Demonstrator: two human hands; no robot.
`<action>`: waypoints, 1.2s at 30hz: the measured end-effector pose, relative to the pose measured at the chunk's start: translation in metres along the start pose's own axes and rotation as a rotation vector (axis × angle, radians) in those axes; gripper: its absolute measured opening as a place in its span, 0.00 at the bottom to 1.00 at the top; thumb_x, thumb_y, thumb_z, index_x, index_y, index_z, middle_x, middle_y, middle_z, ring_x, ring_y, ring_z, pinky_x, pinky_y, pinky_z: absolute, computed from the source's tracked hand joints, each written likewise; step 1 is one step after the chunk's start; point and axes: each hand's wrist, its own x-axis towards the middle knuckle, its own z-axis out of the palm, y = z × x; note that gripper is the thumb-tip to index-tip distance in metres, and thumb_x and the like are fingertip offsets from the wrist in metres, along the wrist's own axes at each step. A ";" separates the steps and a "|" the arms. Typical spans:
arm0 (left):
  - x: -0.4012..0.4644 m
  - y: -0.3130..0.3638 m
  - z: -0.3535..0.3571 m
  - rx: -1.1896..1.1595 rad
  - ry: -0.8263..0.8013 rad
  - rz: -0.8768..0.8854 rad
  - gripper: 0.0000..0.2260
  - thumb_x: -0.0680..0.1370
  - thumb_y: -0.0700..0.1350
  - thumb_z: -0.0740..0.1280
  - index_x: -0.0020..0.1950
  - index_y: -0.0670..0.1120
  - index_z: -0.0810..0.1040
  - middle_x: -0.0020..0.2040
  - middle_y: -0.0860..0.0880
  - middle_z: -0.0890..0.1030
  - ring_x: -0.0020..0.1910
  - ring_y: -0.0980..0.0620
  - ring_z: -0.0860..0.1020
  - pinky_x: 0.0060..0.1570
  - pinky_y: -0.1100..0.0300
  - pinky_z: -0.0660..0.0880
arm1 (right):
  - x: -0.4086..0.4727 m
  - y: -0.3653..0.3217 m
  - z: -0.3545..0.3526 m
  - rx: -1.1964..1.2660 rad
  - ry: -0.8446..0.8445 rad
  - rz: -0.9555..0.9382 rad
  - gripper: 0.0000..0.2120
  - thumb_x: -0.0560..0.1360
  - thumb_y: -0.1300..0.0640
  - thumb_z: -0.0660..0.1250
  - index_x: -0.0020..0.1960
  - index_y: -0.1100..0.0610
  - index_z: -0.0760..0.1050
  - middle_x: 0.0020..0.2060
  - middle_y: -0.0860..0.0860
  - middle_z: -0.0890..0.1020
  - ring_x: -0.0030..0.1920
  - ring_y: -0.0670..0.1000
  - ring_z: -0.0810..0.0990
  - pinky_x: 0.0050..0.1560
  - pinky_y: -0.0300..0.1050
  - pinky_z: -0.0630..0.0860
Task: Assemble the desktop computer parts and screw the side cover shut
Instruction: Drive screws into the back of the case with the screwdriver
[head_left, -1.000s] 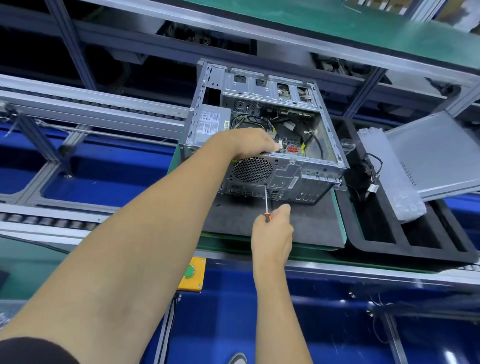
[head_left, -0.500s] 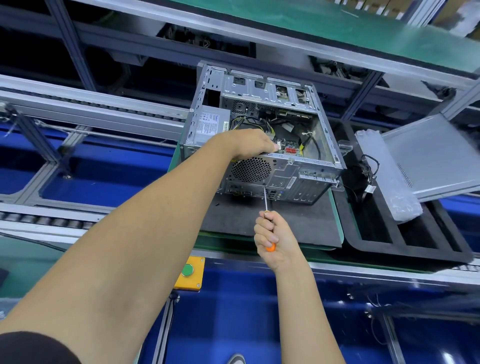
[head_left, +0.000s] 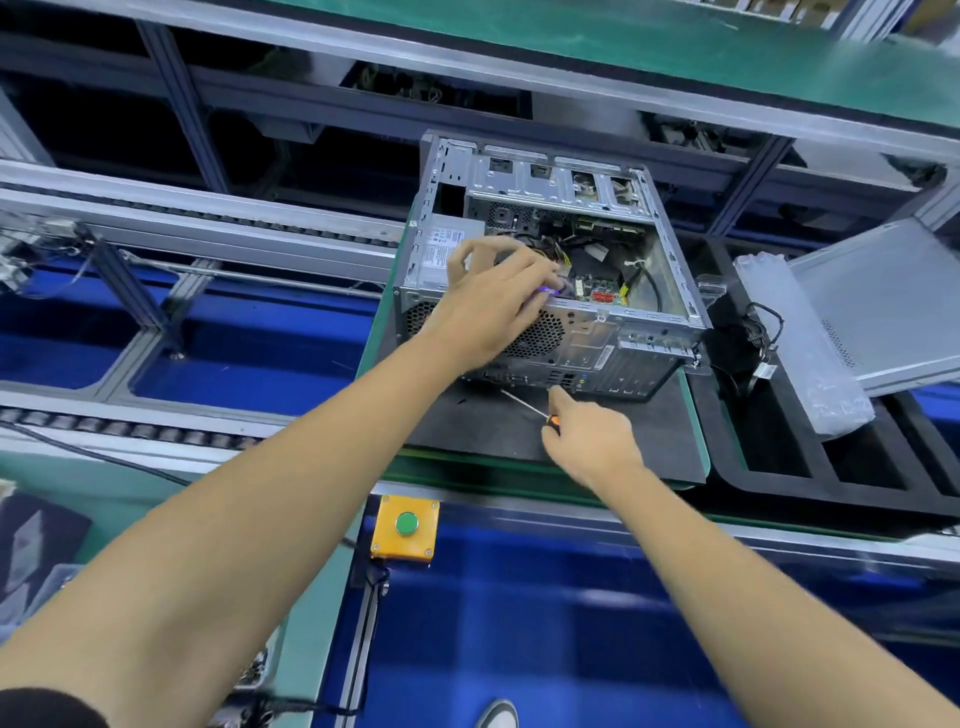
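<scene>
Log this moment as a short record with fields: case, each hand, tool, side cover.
case: open grey metal computer case, on a black mat
left hand: left hand over the case's near edge, fingers inside
right hand: right hand grips the tool
tool: orange-handled screwdriver, shaft pointing left, off the case
side cover: grey metal panel, off, right of case

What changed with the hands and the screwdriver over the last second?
The right hand drew the screwdriver away from the case's rear panel; its shaft, which pointed up at the panel, now lies slanted to the left over the black mat. The left hand, which gripped the case's top edge, has loosened, its fingers spread over the opening. The case, the side cover and the tray stayed put.
</scene>
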 end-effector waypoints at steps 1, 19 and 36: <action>-0.013 0.000 0.001 0.037 0.064 -0.006 0.06 0.83 0.52 0.62 0.59 0.59 0.76 0.64 0.61 0.73 0.65 0.50 0.67 0.56 0.60 0.54 | 0.008 0.007 -0.003 -0.128 -0.036 -0.151 0.18 0.77 0.50 0.59 0.66 0.52 0.65 0.45 0.53 0.82 0.44 0.61 0.82 0.35 0.48 0.66; -0.133 -0.047 0.033 0.001 -0.346 -0.424 0.20 0.74 0.66 0.68 0.60 0.56 0.78 0.59 0.47 0.71 0.58 0.43 0.67 0.59 0.48 0.65 | 0.035 0.009 0.034 0.519 0.202 -0.008 0.11 0.69 0.58 0.71 0.42 0.45 0.71 0.37 0.41 0.80 0.43 0.56 0.81 0.43 0.49 0.77; -0.133 -0.041 0.035 -0.207 -0.238 -0.480 0.17 0.79 0.52 0.71 0.62 0.44 0.76 0.60 0.44 0.74 0.61 0.45 0.73 0.60 0.52 0.72 | 0.030 0.007 0.031 0.475 0.221 -0.085 0.06 0.67 0.54 0.65 0.43 0.46 0.71 0.34 0.44 0.79 0.40 0.57 0.79 0.41 0.49 0.75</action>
